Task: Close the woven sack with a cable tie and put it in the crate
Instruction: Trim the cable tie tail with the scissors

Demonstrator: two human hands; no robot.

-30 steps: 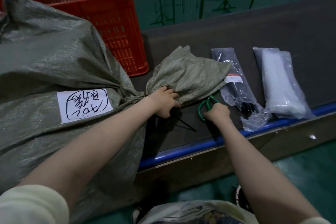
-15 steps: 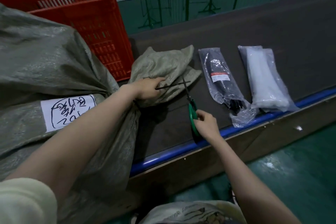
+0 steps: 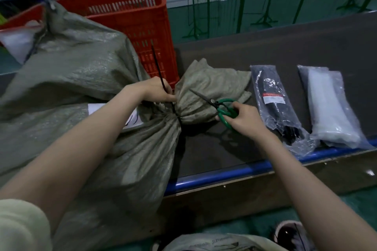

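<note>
A bulky grey-green woven sack (image 3: 77, 71) lies on the dark belt, its neck gathered by a black cable tie (image 3: 158, 67) whose long tail sticks up. My left hand (image 3: 158, 90) pinches that tail right at the neck. My right hand (image 3: 242, 120) holds green-handled scissors (image 3: 221, 108), blades pointing left over the sack's loose mouth flap (image 3: 212, 87), a short way from the tie. The red plastic crate (image 3: 134, 18) stands behind the sack, partly hidden by it.
A bag of black cable ties (image 3: 273, 100) and a bag of white ones (image 3: 330, 108) lie on the belt to the right. A blue rail (image 3: 224, 173) edges the belt's near side. A white label (image 3: 132, 116) on the sack peeks from under my left arm. Green metal racks (image 3: 216, 2) stand behind.
My right hand lifted the scissors off the belt and brought them over the sack's flap. My left hand raised the tie's tail from lying flat to pointing upward.
</note>
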